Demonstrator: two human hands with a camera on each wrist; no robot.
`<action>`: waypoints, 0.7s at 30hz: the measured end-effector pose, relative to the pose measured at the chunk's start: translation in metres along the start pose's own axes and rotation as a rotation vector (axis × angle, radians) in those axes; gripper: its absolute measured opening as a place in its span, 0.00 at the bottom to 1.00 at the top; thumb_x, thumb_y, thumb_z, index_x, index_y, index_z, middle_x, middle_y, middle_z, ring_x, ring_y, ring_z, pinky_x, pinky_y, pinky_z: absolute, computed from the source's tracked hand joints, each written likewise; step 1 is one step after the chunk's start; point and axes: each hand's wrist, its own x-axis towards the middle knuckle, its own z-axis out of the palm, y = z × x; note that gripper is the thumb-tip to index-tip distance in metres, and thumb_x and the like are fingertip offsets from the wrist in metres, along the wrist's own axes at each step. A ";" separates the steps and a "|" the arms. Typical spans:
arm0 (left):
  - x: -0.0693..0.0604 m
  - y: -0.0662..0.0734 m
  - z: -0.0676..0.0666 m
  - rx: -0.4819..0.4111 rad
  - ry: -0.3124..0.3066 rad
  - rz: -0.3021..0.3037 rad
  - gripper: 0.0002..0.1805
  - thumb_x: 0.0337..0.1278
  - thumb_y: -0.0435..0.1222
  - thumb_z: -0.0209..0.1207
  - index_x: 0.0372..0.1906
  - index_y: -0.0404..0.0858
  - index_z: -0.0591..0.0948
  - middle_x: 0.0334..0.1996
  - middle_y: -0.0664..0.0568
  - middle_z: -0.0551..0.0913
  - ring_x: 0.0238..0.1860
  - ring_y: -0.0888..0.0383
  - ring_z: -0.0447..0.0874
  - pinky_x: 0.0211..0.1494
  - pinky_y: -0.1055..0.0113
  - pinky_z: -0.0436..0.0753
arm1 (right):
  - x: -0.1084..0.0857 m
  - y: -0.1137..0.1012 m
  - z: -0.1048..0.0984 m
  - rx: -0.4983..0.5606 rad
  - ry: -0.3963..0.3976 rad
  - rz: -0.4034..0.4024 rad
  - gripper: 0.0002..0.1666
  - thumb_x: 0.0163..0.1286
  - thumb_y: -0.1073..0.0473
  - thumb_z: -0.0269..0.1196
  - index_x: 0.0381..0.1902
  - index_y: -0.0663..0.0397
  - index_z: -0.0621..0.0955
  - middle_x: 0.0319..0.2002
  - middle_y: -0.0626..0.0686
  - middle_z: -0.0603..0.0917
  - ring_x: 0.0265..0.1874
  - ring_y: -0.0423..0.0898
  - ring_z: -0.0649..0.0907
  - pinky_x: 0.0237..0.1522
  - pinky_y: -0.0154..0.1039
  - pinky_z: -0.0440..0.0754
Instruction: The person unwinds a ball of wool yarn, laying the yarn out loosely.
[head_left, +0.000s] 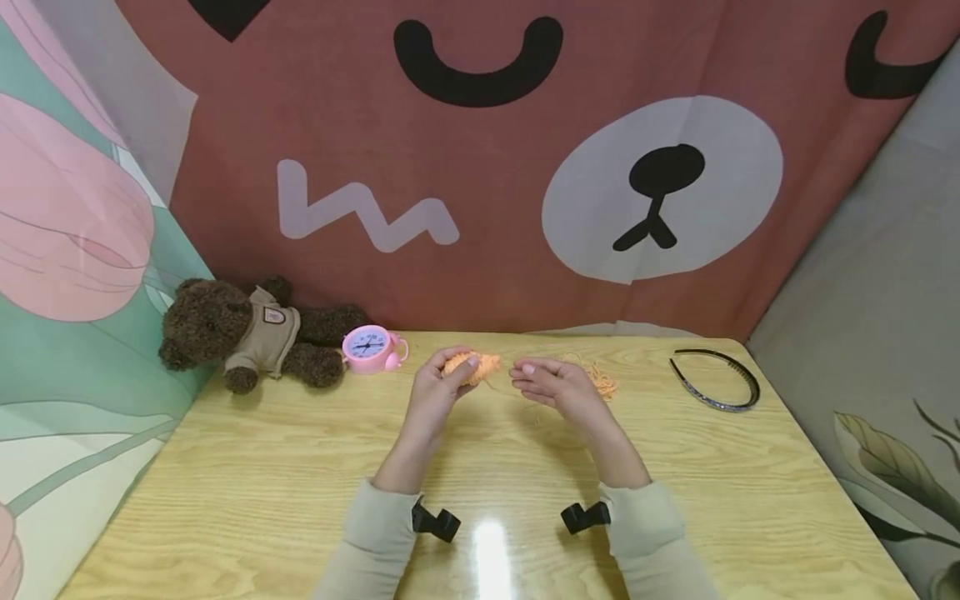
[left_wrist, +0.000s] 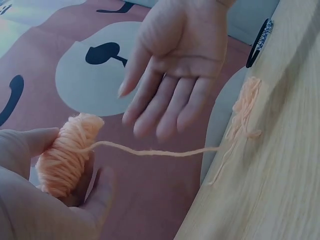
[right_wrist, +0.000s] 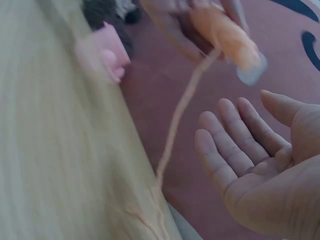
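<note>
My left hand (head_left: 437,392) grips a small bundle of wound peach-orange yarn (left_wrist: 67,157) above the table. From the bundle a single strand (left_wrist: 150,152) runs across to a loose heap of the same yarn (head_left: 600,382) on the tabletop. In the right wrist view, something pale (right_wrist: 251,71) pokes out of the bundle's end; its kind is unclear. Apart from the bundle, my right hand (head_left: 562,390) hovers on the right with fingers extended and palm bare. The left wrist view shows that palm facing the camera, with the strand passing below the fingertips.
A brown teddy bear (head_left: 270,337) in a beige shirt lies at the table's back left. Next to its legs is a pink alarm clock (head_left: 367,348). A dark headband (head_left: 716,406) rests at the back right. A bear-print curtain (head_left: 480,292) hangs behind the wooden table (head_left: 262,492).
</note>
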 end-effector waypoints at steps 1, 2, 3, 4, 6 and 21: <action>0.000 -0.001 0.000 0.013 0.001 0.004 0.17 0.66 0.34 0.63 0.57 0.31 0.79 0.46 0.51 0.82 0.42 0.63 0.82 0.46 0.72 0.85 | 0.000 0.001 0.004 -0.030 -0.017 0.005 0.29 0.77 0.50 0.60 0.67 0.65 0.75 0.62 0.64 0.81 0.61 0.56 0.83 0.63 0.44 0.82; 0.000 -0.001 0.001 0.023 0.002 0.007 0.18 0.66 0.34 0.63 0.58 0.32 0.80 0.47 0.50 0.83 0.43 0.63 0.82 0.47 0.72 0.84 | 0.001 0.003 0.009 -0.056 -0.028 0.009 0.29 0.77 0.50 0.60 0.67 0.64 0.75 0.62 0.64 0.81 0.62 0.56 0.82 0.63 0.44 0.82; 0.000 -0.001 0.001 0.033 -0.001 0.010 0.19 0.66 0.34 0.63 0.58 0.32 0.80 0.48 0.50 0.83 0.43 0.64 0.82 0.48 0.71 0.84 | 0.001 0.004 0.013 -0.079 -0.039 0.007 0.29 0.77 0.51 0.61 0.67 0.63 0.75 0.62 0.64 0.82 0.62 0.57 0.82 0.64 0.45 0.82; -0.001 -0.001 0.002 0.043 -0.005 0.013 0.19 0.66 0.34 0.63 0.59 0.33 0.80 0.49 0.49 0.84 0.44 0.64 0.82 0.49 0.71 0.84 | 0.002 0.005 0.017 -0.094 -0.047 0.003 0.28 0.77 0.51 0.61 0.66 0.63 0.76 0.61 0.64 0.82 0.61 0.56 0.83 0.64 0.45 0.82; -0.001 -0.001 0.003 0.055 -0.013 0.014 0.20 0.67 0.35 0.63 0.60 0.34 0.81 0.51 0.48 0.84 0.45 0.64 0.83 0.51 0.70 0.84 | 0.002 0.006 0.023 -0.117 -0.059 -0.012 0.26 0.76 0.52 0.61 0.64 0.62 0.78 0.59 0.64 0.83 0.60 0.54 0.84 0.64 0.45 0.82; 0.001 -0.001 -0.002 0.045 -0.041 -0.028 0.18 0.70 0.38 0.62 0.60 0.35 0.80 0.48 0.47 0.82 0.39 0.62 0.85 0.42 0.65 0.89 | -0.005 -0.001 0.028 -0.284 -0.046 -0.023 0.20 0.75 0.46 0.62 0.51 0.54 0.86 0.48 0.55 0.88 0.46 0.47 0.87 0.64 0.62 0.76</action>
